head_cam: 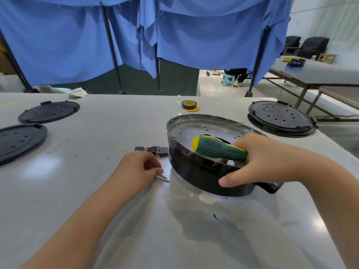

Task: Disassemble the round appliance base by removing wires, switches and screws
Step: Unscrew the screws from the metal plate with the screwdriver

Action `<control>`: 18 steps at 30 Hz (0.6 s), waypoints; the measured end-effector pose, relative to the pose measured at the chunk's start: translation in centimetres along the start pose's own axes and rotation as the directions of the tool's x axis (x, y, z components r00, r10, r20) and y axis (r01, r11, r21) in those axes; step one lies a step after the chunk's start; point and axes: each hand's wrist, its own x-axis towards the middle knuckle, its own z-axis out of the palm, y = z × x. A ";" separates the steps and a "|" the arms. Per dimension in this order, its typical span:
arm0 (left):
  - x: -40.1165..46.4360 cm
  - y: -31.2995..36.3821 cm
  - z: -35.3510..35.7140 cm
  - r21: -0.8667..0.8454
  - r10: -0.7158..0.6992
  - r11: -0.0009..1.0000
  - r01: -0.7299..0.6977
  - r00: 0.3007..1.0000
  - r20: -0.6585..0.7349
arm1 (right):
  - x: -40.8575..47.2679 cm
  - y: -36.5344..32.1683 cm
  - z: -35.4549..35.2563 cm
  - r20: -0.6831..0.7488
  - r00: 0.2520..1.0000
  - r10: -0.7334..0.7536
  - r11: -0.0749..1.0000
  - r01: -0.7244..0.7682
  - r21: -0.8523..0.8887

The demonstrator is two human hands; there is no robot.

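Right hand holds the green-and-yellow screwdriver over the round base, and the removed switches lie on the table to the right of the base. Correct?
Not quite: the switches lie left of the round base, as the head view shows. The right hand does hold the screwdriver there.

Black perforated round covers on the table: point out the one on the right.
The black perforated round cover beyond the right hand; the other two lie far left.

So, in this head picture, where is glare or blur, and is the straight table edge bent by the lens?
Head view: soft white glare patches lie on the table, left of the left hand and near the right edge; the round base casts a shadow toward the camera; the small metal piece pinched by that hand is blurred; the wide lens makes the forearms look stretched, and the far table edge looks nearly straight.
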 end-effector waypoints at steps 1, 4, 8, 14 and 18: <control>0.1 -0.1 0.1 0.030 0.012 0.999 -0.012 1.000 0.011 | 0.0 0.0 0.0 0.002 1.000 0.000 1.000 0.000 0.003; 0.2 -0.3 0.2 0.078 0.021 0.997 -0.022 1.000 0.006 | 0.1 -0.1 0.1 0.008 1.000 -0.003 1.000 0.003 -0.021; 0.3 -0.5 0.2 0.123 0.028 0.992 -0.028 1.000 -0.003 | 0.0 -0.1 0.1 -0.001 1.000 -0.015 1.000 0.015 -0.016; 0.4 -0.6 0.3 0.110 0.088 0.990 -0.082 0.995 -0.050 | -0.1 0.1 0.4 -0.001 1.000 -0.009 0.998 0.008 -0.055; -0.3 0.8 1.1 -0.289 0.069 0.954 -0.075 0.997 -0.030 | -0.6 0.2 0.9 0.021 0.998 0.062 0.998 -0.061 -0.025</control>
